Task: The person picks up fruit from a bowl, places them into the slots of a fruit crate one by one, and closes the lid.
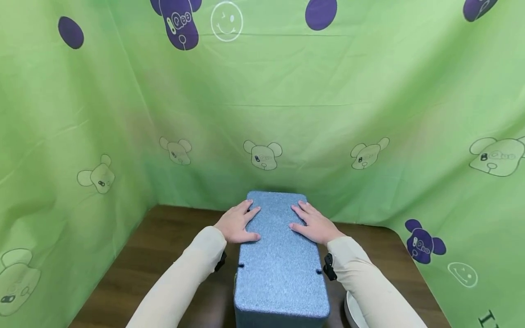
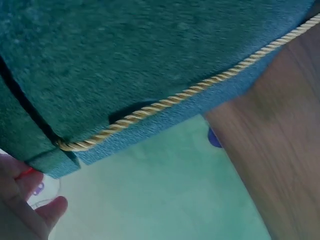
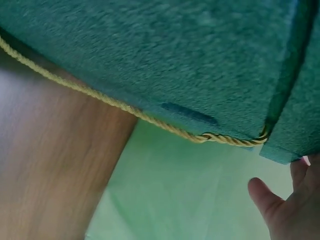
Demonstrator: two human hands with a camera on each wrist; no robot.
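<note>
A long box (image 1: pixel 280 282) covered in blue-grey felt, with rounded corners, stands on the table. My left hand (image 1: pixel 237 224) rests on its top along the left edge, fingers spread. Across from it, my right hand (image 1: pixel 316 225) lies on the right edge with its fingers spread too. Small dark notches mark both top edges nearer to me. In the left wrist view a twisted gold cord (image 2: pixel 175 98) runs along the box's side to a dark seam. A similar gold cord (image 3: pixel 105 99) appears in the right wrist view. Neither hand grips the cord.
The brown wooden table (image 1: pixel 164 255) extends on both sides of the box. Partly behind the right sleeve is a round white dish (image 1: pixel 355 312). A green printed curtain (image 1: pixel 287 100) encloses the table's back and sides.
</note>
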